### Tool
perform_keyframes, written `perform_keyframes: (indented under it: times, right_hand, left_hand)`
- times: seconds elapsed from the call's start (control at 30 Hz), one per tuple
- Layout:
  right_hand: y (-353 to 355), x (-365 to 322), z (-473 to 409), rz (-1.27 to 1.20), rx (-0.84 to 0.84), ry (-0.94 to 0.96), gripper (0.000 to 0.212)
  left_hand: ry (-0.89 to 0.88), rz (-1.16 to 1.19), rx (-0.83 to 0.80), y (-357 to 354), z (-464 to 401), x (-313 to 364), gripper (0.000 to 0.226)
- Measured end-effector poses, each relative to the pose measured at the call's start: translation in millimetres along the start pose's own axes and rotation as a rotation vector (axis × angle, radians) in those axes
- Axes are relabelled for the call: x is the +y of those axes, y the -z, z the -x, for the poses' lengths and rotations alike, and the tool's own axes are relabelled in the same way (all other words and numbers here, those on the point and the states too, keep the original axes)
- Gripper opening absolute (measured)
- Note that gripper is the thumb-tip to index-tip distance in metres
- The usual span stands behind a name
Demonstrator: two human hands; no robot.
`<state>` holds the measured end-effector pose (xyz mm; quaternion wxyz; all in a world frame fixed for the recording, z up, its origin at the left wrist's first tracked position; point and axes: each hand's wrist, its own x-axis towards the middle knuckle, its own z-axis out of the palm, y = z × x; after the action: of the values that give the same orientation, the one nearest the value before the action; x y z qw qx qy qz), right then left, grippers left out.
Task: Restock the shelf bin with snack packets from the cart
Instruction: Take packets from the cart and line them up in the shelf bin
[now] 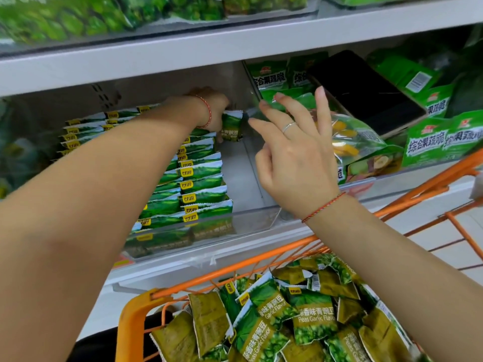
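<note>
A green snack packet (pixel 231 125) is gripped in the curled fingers of the left hand (pixel 213 111) deep at the back of the shelf bin (pixel 245 165), upright, just right of the filed rows of packets (pixel 198 176). The bare strip of bin floor lies right of and in front of it. The right hand (pixel 292 150) is held with fingers spread and empty beside the clear divider (pixel 252 92), while the cart (pixel 136 314) of loose packets sits below, nearer that hand.

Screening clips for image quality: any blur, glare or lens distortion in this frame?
Head view: wide-angle bending curves the shelf edge; top-shelf green bags are smeared; the clear bin front shows hazy reflections; left hand slightly soft; cart packets readable.
</note>
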<state>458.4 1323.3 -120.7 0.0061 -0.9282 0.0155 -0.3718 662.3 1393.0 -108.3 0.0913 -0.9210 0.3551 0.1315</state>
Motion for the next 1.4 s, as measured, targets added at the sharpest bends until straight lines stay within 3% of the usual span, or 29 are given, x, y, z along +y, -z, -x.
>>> perform_keyframes:
  times: [0.17,0.27,0.43,0.57,0.73,0.87,1.0,1.2,1.4]
  right_hand:
    - [-1.2,0.2,0.0,0.017,0.014,0.005,0.038]
    - [-1.6,0.1,-0.3,0.018,0.017,0.006,0.037]
    - [-1.4,-0.4,0.1,0.012,0.018,0.007,0.037]
    - [-0.8,-0.4,-0.7,0.016,0.013,0.003,0.037]
    - [-0.9,-0.3,-0.1,0.015,0.009,0.007,0.038]
    - [-1.6,-0.2,-0.3,0.012,0.017,0.006,0.038]
    - [-1.5,0.2,-0.2,0.013,0.028,0.013,0.037]
    - [-1.4,0.7,-0.8,0.011,0.032,0.009,0.037]
    - [-3.8,0.1,-0.4,0.012,0.037,0.014,0.036]
  left_hand:
    - [0.023,-0.152,0.247,-9.5,0.6,-0.9,0.068]
    - [0.086,-0.185,0.196,-10.0,1.3,4.9,0.067]
    - [0.047,-0.162,0.114,-9.8,3.7,3.6,0.087]
    - [0.064,-0.112,0.010,-5.1,3.7,10.9,0.062]
    - [0.016,0.108,-0.125,3.7,-2.5,-2.2,0.058]
    - [-0.014,0.168,0.029,-1.4,-4.5,-9.6,0.070]
    - [-0.107,-0.059,0.291,-14.0,1.3,-9.4,0.080]
    - [-0.043,-0.178,0.235,-2.8,8.2,-6.9,0.062]
    - [0.049,-0.195,0.440,-16.1,13.5,-7.8,0.070]
